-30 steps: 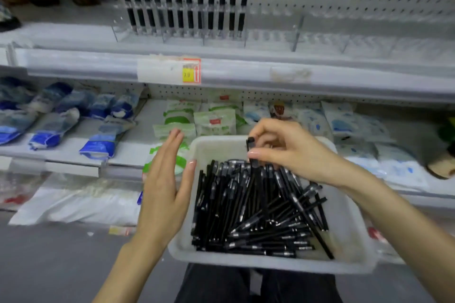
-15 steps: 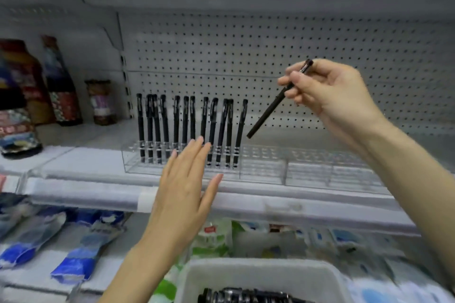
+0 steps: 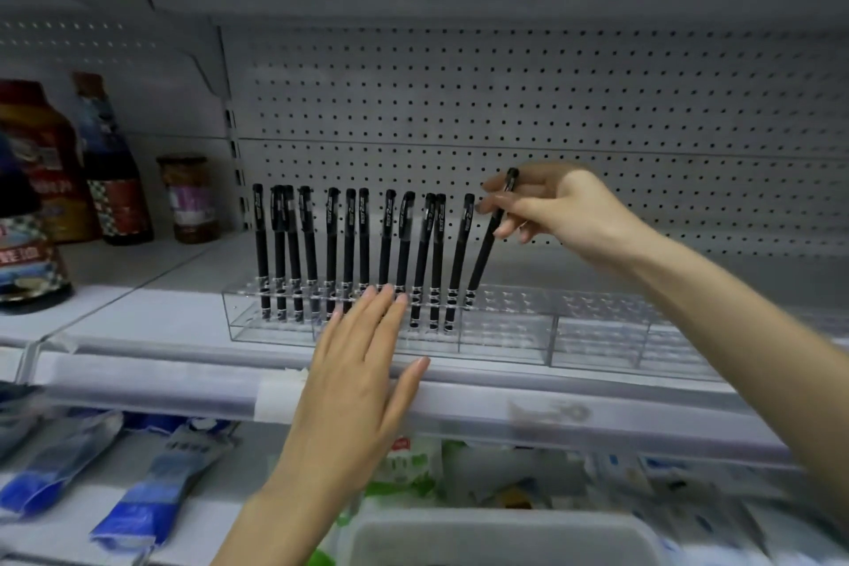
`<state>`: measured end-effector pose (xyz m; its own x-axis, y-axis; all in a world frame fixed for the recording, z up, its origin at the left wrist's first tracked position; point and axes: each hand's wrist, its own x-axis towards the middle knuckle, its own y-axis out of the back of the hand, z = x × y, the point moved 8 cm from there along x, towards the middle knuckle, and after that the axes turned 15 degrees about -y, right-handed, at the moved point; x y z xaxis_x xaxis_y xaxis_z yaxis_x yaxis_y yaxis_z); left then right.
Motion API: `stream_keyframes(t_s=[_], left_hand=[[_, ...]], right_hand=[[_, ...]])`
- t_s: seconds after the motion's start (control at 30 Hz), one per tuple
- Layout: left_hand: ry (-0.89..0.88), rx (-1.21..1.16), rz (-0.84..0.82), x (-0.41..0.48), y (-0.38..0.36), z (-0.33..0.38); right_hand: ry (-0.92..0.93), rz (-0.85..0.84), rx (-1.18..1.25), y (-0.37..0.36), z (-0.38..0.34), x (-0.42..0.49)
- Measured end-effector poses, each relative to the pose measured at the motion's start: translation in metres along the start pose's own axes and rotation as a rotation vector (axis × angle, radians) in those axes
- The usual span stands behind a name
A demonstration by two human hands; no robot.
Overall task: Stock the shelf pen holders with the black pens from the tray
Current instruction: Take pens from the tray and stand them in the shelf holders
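A clear acrylic pen holder sits on the upper shelf, with several black pens standing upright in its left part. My right hand pinches one black pen near its cap, tilted, its tip down at the holder just right of the last standing pen. My left hand hovers flat with straight fingers in front of the holder and the shelf edge, holding nothing. Only the far rim of the white tray shows at the bottom; its pens are out of sight.
Bottles and a jar stand at the left of the upper shelf. Pegboard backs the shelf. The holder's right compartments hold no pens. Blue and green packets lie on the lower shelf.
My right hand lifted a pen out of the tray up to the shelf and lowered its tip to the holder. The view rose from the tray to the upper shelf. My left hand stayed flat.
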<state>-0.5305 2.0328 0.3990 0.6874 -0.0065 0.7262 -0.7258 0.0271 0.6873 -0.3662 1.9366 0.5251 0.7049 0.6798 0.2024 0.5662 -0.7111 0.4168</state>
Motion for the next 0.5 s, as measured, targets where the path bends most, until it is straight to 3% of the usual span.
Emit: stream_keyframes(t_s=[0.27, 0.5], left_hand=[[0.007, 0.010, -0.018, -0.002, -0.003, -0.002], [0.005, 0.004, -0.021, 0.000, -0.002, -0.002]], right_hand=[[-0.012, -0.006, -0.284, -0.014, 0.001, 0.010], [-0.032, -0.025, -0.324, -0.017, -0.001, 0.012]])
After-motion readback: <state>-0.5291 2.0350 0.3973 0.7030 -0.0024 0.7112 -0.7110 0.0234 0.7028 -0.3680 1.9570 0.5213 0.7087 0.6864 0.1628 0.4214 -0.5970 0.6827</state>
